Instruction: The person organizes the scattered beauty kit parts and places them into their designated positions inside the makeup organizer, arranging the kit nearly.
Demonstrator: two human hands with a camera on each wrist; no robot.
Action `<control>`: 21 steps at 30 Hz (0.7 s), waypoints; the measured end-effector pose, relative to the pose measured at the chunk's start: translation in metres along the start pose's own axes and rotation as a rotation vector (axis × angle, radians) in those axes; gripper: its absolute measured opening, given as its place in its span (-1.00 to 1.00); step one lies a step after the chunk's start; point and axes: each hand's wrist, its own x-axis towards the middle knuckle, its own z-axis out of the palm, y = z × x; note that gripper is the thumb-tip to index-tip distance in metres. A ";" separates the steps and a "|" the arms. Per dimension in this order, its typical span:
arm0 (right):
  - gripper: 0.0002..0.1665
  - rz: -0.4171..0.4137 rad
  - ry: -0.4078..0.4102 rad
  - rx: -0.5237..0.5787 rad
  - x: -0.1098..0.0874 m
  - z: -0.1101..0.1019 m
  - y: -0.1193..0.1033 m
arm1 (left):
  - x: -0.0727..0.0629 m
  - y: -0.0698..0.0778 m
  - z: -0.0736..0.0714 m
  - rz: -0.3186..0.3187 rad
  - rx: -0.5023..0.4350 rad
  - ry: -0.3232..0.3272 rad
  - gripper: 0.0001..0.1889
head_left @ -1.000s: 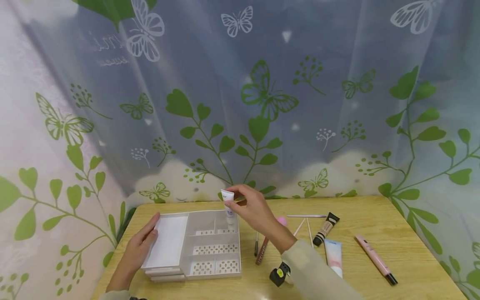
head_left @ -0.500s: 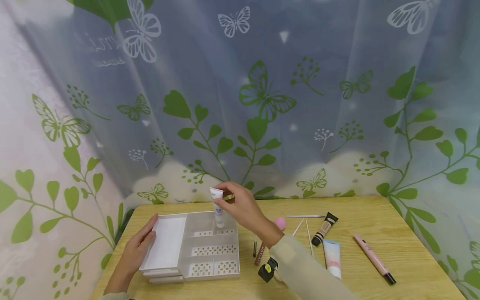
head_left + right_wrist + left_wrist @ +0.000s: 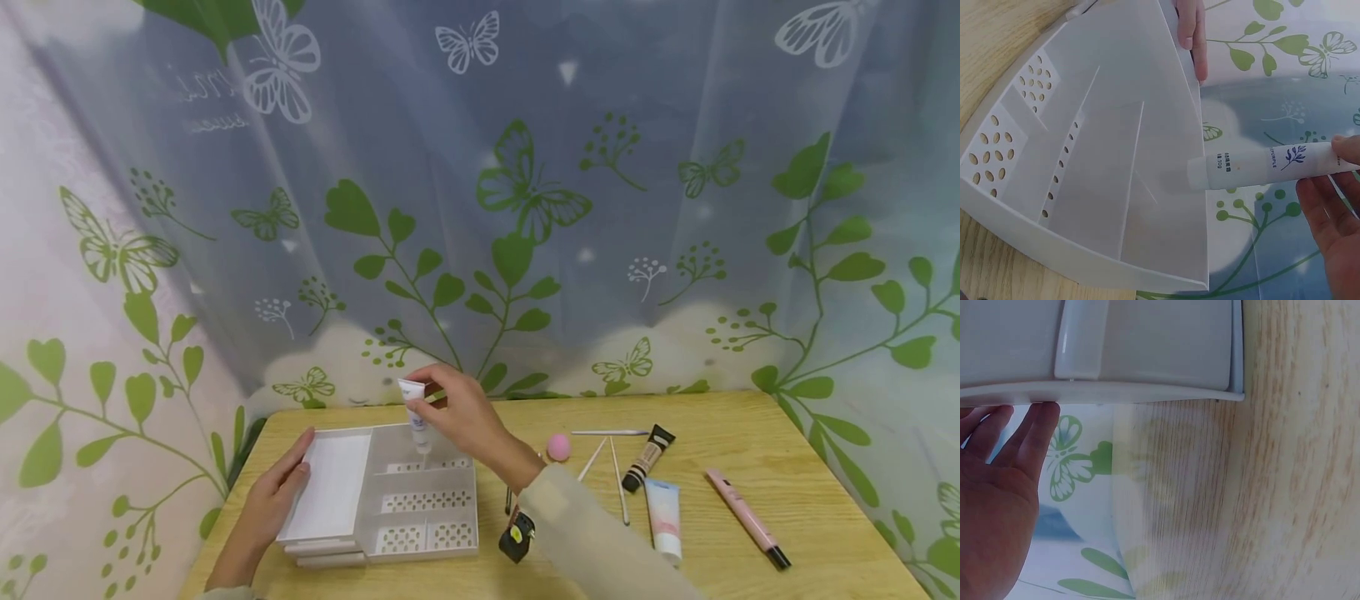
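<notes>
Leaf-printed curtain (image 3: 420, 108) behind a wooden table (image 3: 750, 433), white tube (image 3: 417, 425) pinched in your right hand (image 3: 465, 412), cap end over the organizer (image 3: 362, 508), your left hand (image 3: 276, 492) straight-fingered against the organizer's left side, apart from the tube.

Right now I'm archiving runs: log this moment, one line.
right hand: holds white plastic tube | left hand: touches white plastic organizer | tube: cap downward

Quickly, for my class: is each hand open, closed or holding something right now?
Left hand: open, resting against the white organizer.
Right hand: holding a white tube.
</notes>
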 end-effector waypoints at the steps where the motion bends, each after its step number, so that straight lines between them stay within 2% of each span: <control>1: -0.66 0.000 -0.006 0.002 0.001 0.002 0.000 | 0.000 0.000 0.000 0.004 -0.001 0.000 -0.44; 10: -0.62 0.036 -0.054 0.009 0.004 0.017 -0.002 | 0.000 -0.001 0.000 0.008 0.015 -0.002 -0.45; 21: -0.65 0.074 -0.044 0.011 0.007 0.035 0.011 | 0.000 0.001 -0.001 -0.009 0.003 -0.008 -0.44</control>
